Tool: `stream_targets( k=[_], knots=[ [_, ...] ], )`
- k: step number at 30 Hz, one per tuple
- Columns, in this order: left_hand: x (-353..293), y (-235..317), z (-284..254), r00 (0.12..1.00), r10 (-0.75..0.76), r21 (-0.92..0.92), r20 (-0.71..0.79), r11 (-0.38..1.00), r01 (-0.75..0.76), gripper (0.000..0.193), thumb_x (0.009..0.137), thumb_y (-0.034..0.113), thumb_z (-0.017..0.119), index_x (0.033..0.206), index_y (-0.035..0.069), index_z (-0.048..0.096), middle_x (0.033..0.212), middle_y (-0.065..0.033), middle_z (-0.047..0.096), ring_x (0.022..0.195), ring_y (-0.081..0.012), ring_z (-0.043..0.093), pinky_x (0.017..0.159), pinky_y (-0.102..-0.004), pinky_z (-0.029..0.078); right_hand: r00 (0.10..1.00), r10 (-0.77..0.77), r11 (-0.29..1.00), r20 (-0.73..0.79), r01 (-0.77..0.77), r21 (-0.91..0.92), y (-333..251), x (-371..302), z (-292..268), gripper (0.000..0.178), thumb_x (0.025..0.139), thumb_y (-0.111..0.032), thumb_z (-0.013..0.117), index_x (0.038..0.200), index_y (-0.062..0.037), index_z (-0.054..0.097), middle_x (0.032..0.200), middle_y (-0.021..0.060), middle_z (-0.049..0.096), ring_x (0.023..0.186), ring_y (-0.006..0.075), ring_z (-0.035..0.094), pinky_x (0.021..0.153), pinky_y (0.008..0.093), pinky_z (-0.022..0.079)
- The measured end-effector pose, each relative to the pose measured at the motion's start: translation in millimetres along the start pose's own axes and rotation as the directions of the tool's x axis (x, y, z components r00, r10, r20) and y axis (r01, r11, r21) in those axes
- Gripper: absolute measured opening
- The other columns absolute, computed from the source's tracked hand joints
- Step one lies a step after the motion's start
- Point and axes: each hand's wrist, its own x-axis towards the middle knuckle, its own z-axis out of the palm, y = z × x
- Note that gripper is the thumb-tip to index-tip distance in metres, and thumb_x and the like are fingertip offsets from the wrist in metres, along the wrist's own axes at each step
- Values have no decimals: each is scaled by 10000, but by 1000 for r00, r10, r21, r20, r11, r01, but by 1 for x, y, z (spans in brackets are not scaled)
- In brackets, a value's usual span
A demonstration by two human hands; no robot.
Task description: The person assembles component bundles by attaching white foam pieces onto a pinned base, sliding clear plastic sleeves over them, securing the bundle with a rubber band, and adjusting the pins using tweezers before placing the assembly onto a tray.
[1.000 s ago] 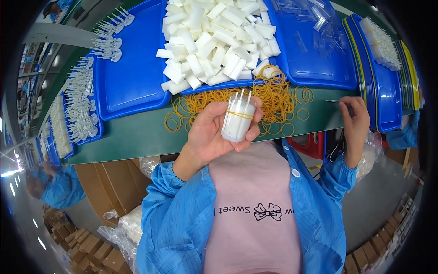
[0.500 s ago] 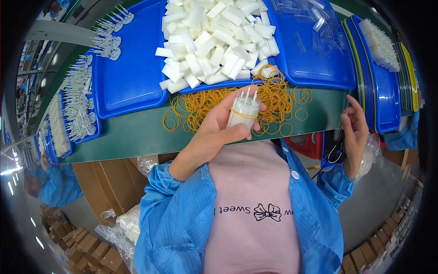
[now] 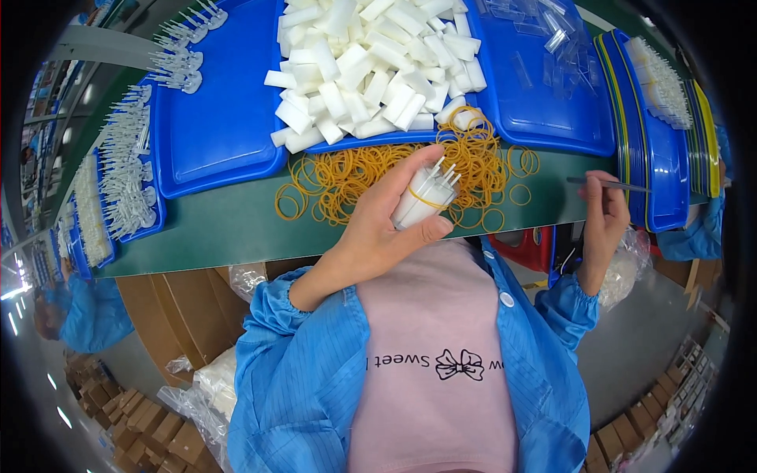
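In my left hand (image 3: 384,217) is a banded bundle (image 3: 420,200): white foam with clear plastic strips around it, tied by a yellow rubber band, several white pins poking out at its top. My fingers wrap its left and far side, and the thumb lies along the near side. My right hand (image 3: 605,217), over the table's front edge at the right, pinches a slim dark tool (image 3: 611,184) that looks like tweezers. It lies roughly level, pointing left. Between the bundle and the foam pile, yellow rubber bands (image 3: 347,169) lie loose on the green table (image 3: 229,229).
White foam blocks (image 3: 371,71) heap in a blue tray at the back. A blue tray (image 3: 544,126) with clear plastic strips stands right of it, another blue tray (image 3: 221,134) left. Clustered white pin parts (image 3: 130,173) fill the far left. Stacked trays (image 3: 662,181) edge the right.
My right hand has raised the slim tool from near upright to level and shifted slightly left. The bundle in my left hand has tilted rightward, and the left thumb has moved off its face.
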Motion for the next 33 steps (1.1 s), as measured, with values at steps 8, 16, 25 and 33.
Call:
stream_targets(
  k=[8, 16, 25, 33],
  knots=[
    [2, 1, 6, 999, 34, 124, 12, 992, -35, 735, 769, 274, 712, 1347, 10, 343, 1269, -160, 475, 1130, -241, 494, 949, -322, 376, 950, -177, 575, 257, -112, 810, -85, -8, 59, 133, 915, -116, 528, 949, 3, 575, 879, 56, 593, 728, 105, 565, 678, 232, 462],
    [0, 5, 4, 999, -14, 151, 43, 989, 7, 748, 765, 307, 713, 1349, 28, 341, 1261, -157, 471, 1134, -247, 487, 947, -327, 377, 876, -218, 465, 431, -295, 835, -84, -9, 72, 174, 911, -178, 554, 950, -9, 569, 863, 36, 583, 718, 91, 547, 661, 217, 453],
    [-1, 9, 6, 997, -76, 125, 28, 990, 72, 716, 773, 249, 708, 1346, 20, 344, 1261, -165, 472, 1129, -244, 490, 948, -325, 376, 838, -209, 468, 503, -366, 804, -87, -8, 74, 156, 909, -164, 552, 957, -16, 567, 882, 28, 583, 714, 70, 541, 655, 206, 451],
    [-1, 7, 8, 999, -48, 177, 11, 983, 46, 673, 773, 168, 688, 1341, 24, 356, 1198, -153, 505, 1091, -225, 505, 932, -312, 380, 832, -259, 503, 491, -317, 804, -86, -12, 73, 141, 904, -143, 553, 949, -10, 569, 878, 30, 587, 734, 78, 552, 646, 206, 455]
  ],
)
